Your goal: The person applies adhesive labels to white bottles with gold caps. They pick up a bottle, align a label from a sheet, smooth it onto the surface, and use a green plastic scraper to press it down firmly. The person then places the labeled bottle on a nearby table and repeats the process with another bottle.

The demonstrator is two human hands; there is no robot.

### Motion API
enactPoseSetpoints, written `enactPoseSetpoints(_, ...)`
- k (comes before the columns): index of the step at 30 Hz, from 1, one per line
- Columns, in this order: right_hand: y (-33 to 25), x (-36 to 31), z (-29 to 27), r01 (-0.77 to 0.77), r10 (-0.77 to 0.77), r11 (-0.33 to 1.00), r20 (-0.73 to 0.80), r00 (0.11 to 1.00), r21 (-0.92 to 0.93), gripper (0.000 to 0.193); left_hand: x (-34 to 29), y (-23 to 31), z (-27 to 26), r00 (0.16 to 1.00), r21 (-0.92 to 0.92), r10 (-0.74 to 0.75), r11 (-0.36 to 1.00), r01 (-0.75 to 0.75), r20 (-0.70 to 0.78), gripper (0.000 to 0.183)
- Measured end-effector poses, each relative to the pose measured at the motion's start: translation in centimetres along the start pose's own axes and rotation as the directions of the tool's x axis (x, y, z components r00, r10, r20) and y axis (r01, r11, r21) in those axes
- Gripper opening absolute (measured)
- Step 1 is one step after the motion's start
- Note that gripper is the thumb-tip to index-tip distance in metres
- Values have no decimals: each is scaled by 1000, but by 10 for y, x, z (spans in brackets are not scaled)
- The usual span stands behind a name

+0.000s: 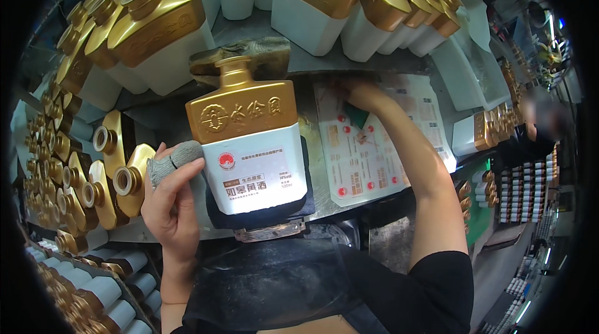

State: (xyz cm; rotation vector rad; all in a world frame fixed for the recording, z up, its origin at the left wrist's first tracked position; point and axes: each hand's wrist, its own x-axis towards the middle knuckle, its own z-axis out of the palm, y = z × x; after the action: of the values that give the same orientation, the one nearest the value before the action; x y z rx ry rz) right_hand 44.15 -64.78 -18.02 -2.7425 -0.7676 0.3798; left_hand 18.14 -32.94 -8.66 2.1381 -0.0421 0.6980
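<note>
A flat-sided bottle (253, 143) with a gold embossed shoulder and a white body faces me, its neck toward the far side. It rests on a dark padded holder (265, 214), with red and brown print on its white front. My left hand (171, 203) is at the bottle's left edge, thumb and fingers closed around a grey cloth (178, 162) that wraps the fingertips. Out to the right, my right hand (362, 95) reaches over a printed decal sheet (405, 137). A green scraper (357, 115) sticks out from under it; shadow partly hides its fingertips.
Gold-and-white bottles (312, 9) stand close together along the far side. More bottles (128, 181) lie crowded at the left, necks toward me. A white block-shaped stack (468, 75) is beyond the sheet. Another person (543, 122) is at the far right, near racks of bottles (524, 190).
</note>
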Motion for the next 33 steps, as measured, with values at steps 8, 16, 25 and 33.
enactPoseSetpoints(8,-2,-2,21,-38,42,999,-243,969,22,25,6,4,0,1000,-48,-18,999,18,-4,26)
enactPoseSetpoints(16,-145,-100,-69,-4,20,999,-342,939,47,16,47,-3,15,993,-363,-116,925,110,6,32)
enactPoseSetpoints(25,-217,-33,-101,240,-81,823,-312,947,514,22,95,-11,26,995,-144,1,990,13,98,27)
enactPoseSetpoints(33,-213,-31,-99,194,-45,797,-265,963,572,20,127,-2,15,951,-71,-100,990,126,291,23)
